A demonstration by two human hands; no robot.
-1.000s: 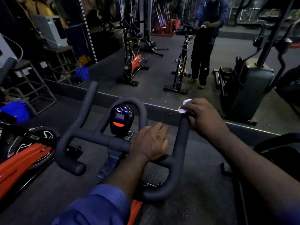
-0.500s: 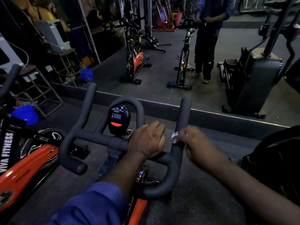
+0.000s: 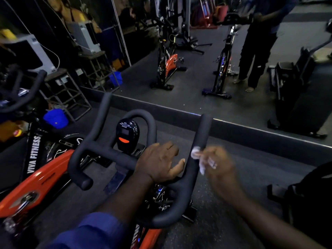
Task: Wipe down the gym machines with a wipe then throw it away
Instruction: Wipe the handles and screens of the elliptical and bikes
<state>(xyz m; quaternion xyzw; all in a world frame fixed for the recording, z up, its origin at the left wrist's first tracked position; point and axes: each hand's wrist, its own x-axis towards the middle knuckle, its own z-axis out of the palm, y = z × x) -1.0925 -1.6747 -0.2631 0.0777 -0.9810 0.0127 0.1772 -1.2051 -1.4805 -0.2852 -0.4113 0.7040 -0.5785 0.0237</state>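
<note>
A spin bike's black handlebar (image 3: 100, 150) fills the middle of the view, with a small black console (image 3: 127, 132) at its centre. My left hand (image 3: 159, 161) rests on the crossbar near the right horn, fingers curled over it. My right hand (image 3: 218, 166) is blurred and holds a white wipe (image 3: 197, 155) against the right horn (image 3: 202, 133), about halfway along it.
A second orange and black bike (image 3: 34, 169) stands close on the left. A wall mirror (image 3: 188, 72) ahead reflects bikes and a standing person. A blue bucket (image 3: 56, 118) and a metal stool (image 3: 66, 90) are at the left. Dark machine parts (image 3: 305, 203) sit at the right.
My right hand has slid the wipe from the tip of the right horn down to its middle. My left hand has stayed on the crossbar. The view has tilted down slightly.
</note>
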